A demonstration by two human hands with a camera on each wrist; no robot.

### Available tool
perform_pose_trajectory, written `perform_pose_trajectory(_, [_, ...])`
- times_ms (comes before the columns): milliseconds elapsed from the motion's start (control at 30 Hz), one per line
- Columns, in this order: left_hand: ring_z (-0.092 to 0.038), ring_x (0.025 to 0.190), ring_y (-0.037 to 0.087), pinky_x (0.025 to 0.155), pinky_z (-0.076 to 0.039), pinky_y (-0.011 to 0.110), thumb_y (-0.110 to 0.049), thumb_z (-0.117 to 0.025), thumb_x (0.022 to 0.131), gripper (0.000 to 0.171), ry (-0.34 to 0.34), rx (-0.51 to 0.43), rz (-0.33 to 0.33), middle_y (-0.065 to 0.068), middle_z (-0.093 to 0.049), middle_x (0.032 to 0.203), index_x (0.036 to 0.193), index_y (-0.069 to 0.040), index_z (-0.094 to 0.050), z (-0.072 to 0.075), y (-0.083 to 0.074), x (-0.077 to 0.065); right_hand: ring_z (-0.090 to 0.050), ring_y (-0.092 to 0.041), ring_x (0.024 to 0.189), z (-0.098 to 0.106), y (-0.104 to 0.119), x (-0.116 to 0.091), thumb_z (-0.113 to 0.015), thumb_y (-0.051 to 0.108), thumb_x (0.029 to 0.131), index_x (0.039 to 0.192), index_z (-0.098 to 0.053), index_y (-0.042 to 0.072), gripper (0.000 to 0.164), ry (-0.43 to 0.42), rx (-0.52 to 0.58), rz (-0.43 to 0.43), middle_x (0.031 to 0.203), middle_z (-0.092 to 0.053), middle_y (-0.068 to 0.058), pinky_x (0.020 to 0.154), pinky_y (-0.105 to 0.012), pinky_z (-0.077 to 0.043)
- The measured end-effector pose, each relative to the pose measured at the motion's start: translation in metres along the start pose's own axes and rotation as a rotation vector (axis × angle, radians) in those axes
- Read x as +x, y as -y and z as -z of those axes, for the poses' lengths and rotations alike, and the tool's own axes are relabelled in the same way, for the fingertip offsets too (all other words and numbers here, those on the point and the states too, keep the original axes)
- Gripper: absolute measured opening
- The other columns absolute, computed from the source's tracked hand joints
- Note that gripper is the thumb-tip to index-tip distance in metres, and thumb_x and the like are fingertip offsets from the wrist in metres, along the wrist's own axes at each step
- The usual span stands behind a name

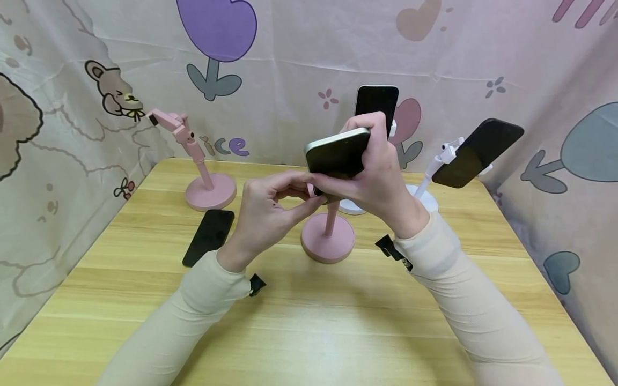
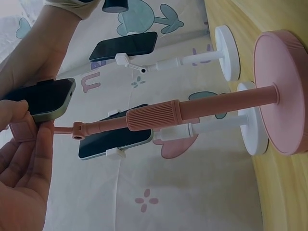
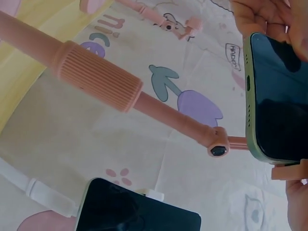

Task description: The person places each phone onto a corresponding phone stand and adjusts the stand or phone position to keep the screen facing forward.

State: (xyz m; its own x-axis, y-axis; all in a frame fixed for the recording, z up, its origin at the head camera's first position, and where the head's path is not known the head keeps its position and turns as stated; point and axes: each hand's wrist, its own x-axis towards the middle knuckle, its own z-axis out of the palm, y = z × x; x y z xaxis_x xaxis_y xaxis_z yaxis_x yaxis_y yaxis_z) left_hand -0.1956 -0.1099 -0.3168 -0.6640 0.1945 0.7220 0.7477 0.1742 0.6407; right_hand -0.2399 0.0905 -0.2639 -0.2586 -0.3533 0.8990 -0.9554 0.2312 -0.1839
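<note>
My right hand [image 1: 383,179] grips a dark-screened phone [image 1: 338,153] with a pale green edge, thumb under its near side and fingers over the far side. The phone sits tilted at the head of a pink phone stand [image 1: 328,238]. Its left end meets my left hand [image 1: 267,212], whose thumb and fingers pinch the stand's pink clamp [image 2: 23,131]. In the right wrist view another pink clamp piece [image 3: 291,171] lies along the phone's opposite edge. The stand's ribbed collar [image 2: 153,114] and thin neck rise from its round base to the clamp.
A second pink stand [image 1: 211,192], without a phone, stands at the back left. A black phone [image 1: 209,236] lies flat by my left forearm. Behind, two white stands hold phones, one upright [image 1: 376,102] and one tilted [image 1: 478,153]. A printed curtain [image 1: 299,69] backs the wooden table [image 1: 309,332].
</note>
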Motion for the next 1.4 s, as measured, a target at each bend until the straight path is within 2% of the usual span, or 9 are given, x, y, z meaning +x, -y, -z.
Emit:
perform_pose_trajectory(233, [-0.076, 0.084, 0.014, 0.086, -0.067, 0.030, 0.007, -0.088, 0.084, 0.028, 0.003, -0.014, 0.005, 0.013, -0.082, 0.097, 0.110, 0.004, -0.079, 0.000, 0.000, 0.000, -0.063, -0.022, 0.084, 0.000, -0.004, -0.010, -0.100, 0.010, 0.074, 0.115, -0.038, -0.006, 0.076, 0.039, -0.012, 0.005, 0.093, -0.061, -0.018, 0.082, -0.024, -0.049])
perform_pose_trajectory(333, [-0.076, 0.084, 0.014, 0.085, -0.067, 0.030, 0.007, -0.088, 0.084, 0.029, 0.003, -0.021, 0.001, 0.013, -0.082, 0.097, 0.111, 0.004, -0.078, 0.000, 0.002, 0.000, -0.063, -0.023, 0.084, 0.000, -0.005, -0.013, -0.097, 0.019, 0.080, 0.116, -0.039, -0.005, 0.073, 0.045, -0.010, 0.011, 0.095, -0.061, -0.018, 0.082, -0.026, -0.049])
perform_pose_trajectory(400, [-0.076, 0.084, 0.014, 0.085, -0.067, 0.030, 0.007, -0.088, 0.084, 0.029, 0.002, -0.024, -0.003, 0.013, -0.082, 0.097, 0.111, 0.004, -0.078, 0.000, 0.002, 0.000, -0.064, -0.024, 0.085, -0.001, -0.006, -0.014, -0.091, 0.030, 0.089, 0.116, -0.039, -0.005, 0.069, 0.045, -0.001, 0.010, 0.095, -0.062, -0.018, 0.083, -0.026, -0.049])
perform_pose_trajectory(500, [-0.076, 0.084, 0.014, 0.085, -0.067, 0.030, 0.008, -0.088, 0.083, 0.030, 0.001, -0.023, -0.004, 0.012, -0.081, 0.096, 0.111, 0.004, -0.078, -0.001, 0.003, -0.001, -0.066, -0.023, 0.083, -0.003, -0.007, -0.018, -0.071, 0.046, 0.103, 0.116, -0.038, -0.006, 0.063, 0.043, 0.023, 0.006, 0.093, -0.063, -0.017, 0.081, -0.024, -0.051])
perform_pose_trajectory(633, [-0.075, 0.085, 0.014, 0.085, -0.067, 0.030, 0.008, -0.088, 0.083, 0.029, -0.001, -0.024, -0.001, 0.012, -0.081, 0.095, 0.111, 0.004, -0.078, -0.001, 0.004, -0.002, -0.064, -0.020, 0.078, -0.005, -0.007, -0.022, -0.055, 0.051, 0.110, 0.115, -0.037, -0.006, 0.060, 0.034, 0.053, 0.005, 0.090, -0.061, -0.016, 0.075, -0.024, -0.052])
perform_pose_trajectory(1000, [-0.075, 0.084, 0.012, 0.085, -0.067, 0.029, 0.009, -0.089, 0.081, 0.033, -0.022, -0.027, -0.002, 0.013, -0.080, 0.094, 0.112, 0.005, -0.077, -0.004, 0.004, -0.003, -0.054, -0.030, 0.086, -0.012, -0.012, -0.032, -0.053, 0.042, 0.112, 0.112, -0.039, -0.004, 0.048, -0.052, 0.055, 0.015, 0.093, -0.056, -0.020, 0.081, -0.031, -0.043])
perform_pose_trajectory(1267, [-0.075, 0.085, 0.013, 0.085, -0.067, 0.030, 0.008, -0.088, 0.083, 0.029, -0.015, -0.039, 0.017, 0.013, -0.081, 0.096, 0.110, 0.004, -0.077, -0.004, 0.004, -0.003, -0.061, -0.037, 0.105, -0.011, -0.021, -0.046, -0.047, 0.049, 0.113, 0.120, -0.049, -0.007, 0.057, -0.014, -0.042, -0.005, 0.106, -0.055, -0.024, 0.103, -0.034, -0.051])
perform_pose_trajectory(1300, [-0.075, 0.085, 0.013, 0.085, -0.067, 0.030, 0.007, -0.088, 0.084, 0.029, -0.013, -0.038, 0.018, 0.013, -0.081, 0.096, 0.110, 0.004, -0.077, -0.004, 0.004, -0.002, -0.061, -0.036, 0.104, -0.010, -0.021, -0.047, -0.046, 0.050, 0.113, 0.120, -0.049, -0.007, 0.057, -0.015, -0.030, -0.010, 0.106, -0.055, -0.024, 0.104, -0.033, -0.051])
perform_pose_trajectory(1400, [-0.075, 0.085, 0.013, 0.086, -0.067, 0.030, 0.007, -0.088, 0.084, 0.029, -0.014, -0.027, 0.021, 0.012, -0.080, 0.094, 0.111, 0.004, -0.077, -0.003, 0.003, -0.001, -0.060, -0.027, 0.095, -0.008, -0.023, -0.048, -0.044, 0.053, 0.113, 0.120, -0.049, -0.003, 0.057, -0.018, 0.021, -0.031, 0.106, -0.056, -0.023, 0.091, -0.023, -0.052])
